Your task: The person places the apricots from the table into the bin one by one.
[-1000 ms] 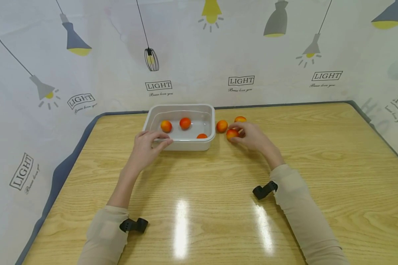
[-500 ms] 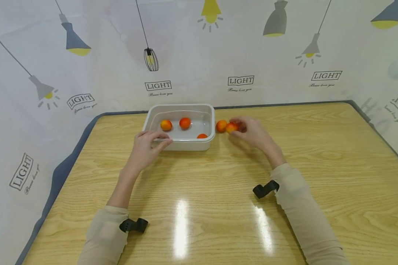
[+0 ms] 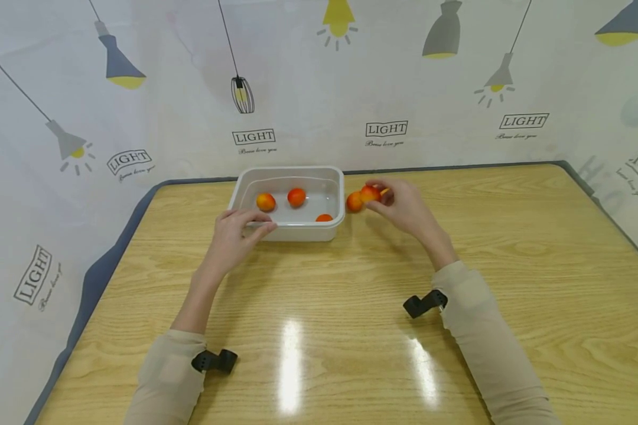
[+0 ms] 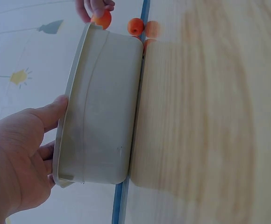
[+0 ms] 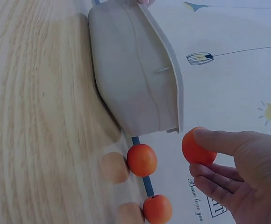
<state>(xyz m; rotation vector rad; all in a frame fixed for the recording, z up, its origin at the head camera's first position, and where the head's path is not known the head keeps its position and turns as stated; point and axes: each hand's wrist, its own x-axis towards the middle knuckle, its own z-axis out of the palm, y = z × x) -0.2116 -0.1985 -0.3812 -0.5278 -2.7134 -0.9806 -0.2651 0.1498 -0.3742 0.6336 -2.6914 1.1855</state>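
Note:
A white plastic box [image 3: 298,233] stands at the back of the table with several small orange-red round fruits in it, one of them a fruit [image 3: 296,197] near the middle. My left hand [image 3: 234,237] pinches the box's near rim, thumb outside and fingers over the edge. Between thumb and fingertips, my right hand [image 3: 404,206] holds another orange-red fruit [image 5: 196,150], raised off the table just right of the box. Below it on the table lie a fruit [image 5: 142,159] beside the box's right wall and a second fruit [image 5: 157,209], mostly behind my hand in the head view.
The wooden table [image 3: 319,295] extends in front of and to the right of the box. A light wall cloth [image 3: 319,141] printed with lamps hangs right behind the table's back edge. Both forearms wear black wrist mounts, such as the left mount [image 3: 215,361].
My right hand has lifted its fruit from the table and moved it slightly up and back. My left hand stays on the box rim, and the box has not moved.

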